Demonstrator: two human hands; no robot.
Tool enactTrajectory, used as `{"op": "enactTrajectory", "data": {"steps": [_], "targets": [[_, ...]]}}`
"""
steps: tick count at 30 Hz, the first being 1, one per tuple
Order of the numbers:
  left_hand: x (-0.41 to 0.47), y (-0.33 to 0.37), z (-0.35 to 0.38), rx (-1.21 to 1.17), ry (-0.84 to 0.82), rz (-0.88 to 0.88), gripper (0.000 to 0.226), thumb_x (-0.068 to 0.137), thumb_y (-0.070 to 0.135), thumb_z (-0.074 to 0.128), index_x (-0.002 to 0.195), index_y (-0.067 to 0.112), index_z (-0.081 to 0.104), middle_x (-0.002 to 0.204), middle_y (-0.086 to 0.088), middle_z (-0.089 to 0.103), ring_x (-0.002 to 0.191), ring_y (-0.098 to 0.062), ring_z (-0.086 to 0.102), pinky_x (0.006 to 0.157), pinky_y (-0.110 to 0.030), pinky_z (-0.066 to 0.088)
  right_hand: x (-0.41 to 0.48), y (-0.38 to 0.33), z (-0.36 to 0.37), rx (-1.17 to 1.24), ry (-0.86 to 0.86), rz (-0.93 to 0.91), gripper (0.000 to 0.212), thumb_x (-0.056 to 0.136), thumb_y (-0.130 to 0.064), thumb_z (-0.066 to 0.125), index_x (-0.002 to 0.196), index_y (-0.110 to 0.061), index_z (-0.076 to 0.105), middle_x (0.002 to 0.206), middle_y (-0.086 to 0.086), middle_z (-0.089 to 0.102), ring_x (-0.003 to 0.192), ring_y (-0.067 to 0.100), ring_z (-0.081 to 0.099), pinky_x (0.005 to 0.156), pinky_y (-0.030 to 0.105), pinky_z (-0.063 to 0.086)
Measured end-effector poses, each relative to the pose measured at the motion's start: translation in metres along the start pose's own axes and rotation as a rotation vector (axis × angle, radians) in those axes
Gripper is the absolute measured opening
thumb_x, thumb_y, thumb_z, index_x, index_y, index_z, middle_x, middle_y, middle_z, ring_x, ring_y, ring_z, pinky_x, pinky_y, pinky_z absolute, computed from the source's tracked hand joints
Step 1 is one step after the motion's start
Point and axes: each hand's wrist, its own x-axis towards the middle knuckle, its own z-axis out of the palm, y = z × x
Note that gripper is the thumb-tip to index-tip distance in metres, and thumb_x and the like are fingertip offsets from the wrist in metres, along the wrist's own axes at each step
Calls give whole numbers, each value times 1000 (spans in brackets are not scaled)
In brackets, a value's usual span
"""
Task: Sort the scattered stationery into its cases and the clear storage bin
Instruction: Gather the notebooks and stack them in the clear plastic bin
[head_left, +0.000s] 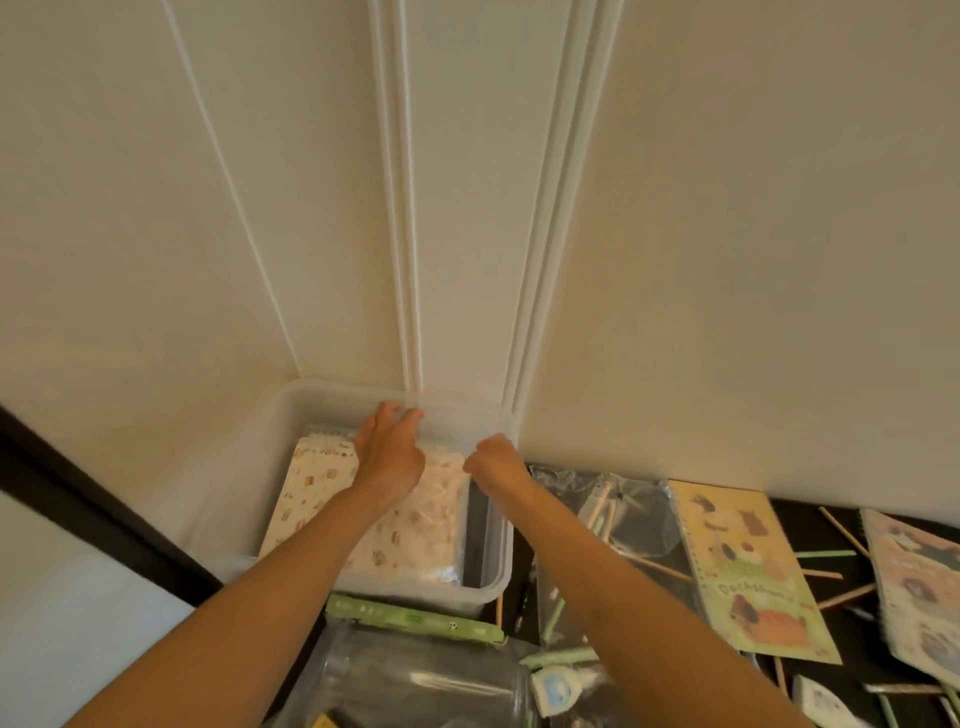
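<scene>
The left hand (390, 453) reaches into the clear storage bin (374, 582), its fingers (397, 415) fairly straight and spread against the far wall, seemingly pressing the patterned notebooks (317, 483) flat so they sit low. The right hand (493, 460) curls its fingers over the bin's right rim, likely steadying it; what they pinch, I cannot tell. To their right, pencils (826, 574), a cartoon notebook (748, 566) and clear pouches (623, 514) wait unsorted on the dark desk (800, 512).

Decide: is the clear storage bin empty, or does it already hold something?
Not empty. The clear storage bin holds patterned spiral notebooks lying flat; the left hand rests on them.
</scene>
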Motion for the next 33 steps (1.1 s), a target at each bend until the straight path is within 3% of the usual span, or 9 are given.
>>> {"op": "enactTrajectory", "data": {"steps": [2,4,11,14,19,23,26,30,33], "targets": [[-8,14,-10,-66,68,-12,54,86,-7,38,135,16,43,143,-9,31,131,-28,29,106,-34,23,-14,-1,-17,30,27,-27,29,91,-1,42,69,-19,37,79,3,44,73,17,49,70,30,49],[-18,31,-18,-218,96,-23,49,87,-6,40,133,11,45,139,-11,35,128,-28,33,105,-33,27,-32,2,-39,87,59,-54,31,91,-1,44,69,-21,39,79,3,48,78,20,53,77,34,52],[-92,122,-17,-578,102,140,40,92,3,44,130,12,45,132,-5,37,116,-17,44,91,-23,41,-84,65,-134,233,334,-54,23,90,-2,43,70,-11,49,65,10,55,51,18,57,42,20,43],[-123,146,4,-567,38,199,38,93,4,41,130,13,45,129,-4,41,100,-11,46,81,-19,39,-99,111,-164,235,412,5,17,90,-5,41,77,-9,51,65,11,54,52,18,52,44,24,40],[-166,146,73,-452,-311,205,42,93,13,48,134,13,41,132,-6,45,117,-19,47,85,-22,36,-124,193,-189,122,530,121,9,89,-9,50,97,-14,48,92,9,50,85,24,49,75,38,42],[-195,122,132,-205,-459,297,50,92,19,52,138,14,34,137,-6,38,127,-20,39,100,-29,35,-130,244,-188,108,503,143,17,90,-14,53,105,-16,45,96,9,58,79,22,52,61,33,45],[-206,105,164,32,-375,393,58,92,23,53,143,21,25,144,-1,30,137,-19,23,110,-32,25,-123,261,-184,98,507,151,20,90,-12,54,109,-11,50,100,8,58,86,23,53,59,33,46],[-204,100,194,215,-173,511,62,94,20,49,147,20,17,154,-1,12,144,-21,-5,117,-38,5,-108,272,-177,121,567,56,23,86,-9,55,108,-14,57,93,1,56,91,23,56,84,42,51],[-198,102,216,296,39,569,56,96,15,42,147,17,18,155,-5,9,145,-23,-5,117,-38,4,-105,271,-175,219,571,-81,36,82,-4,57,116,-16,57,101,0,55,87,18,55,75,34,49]]}}
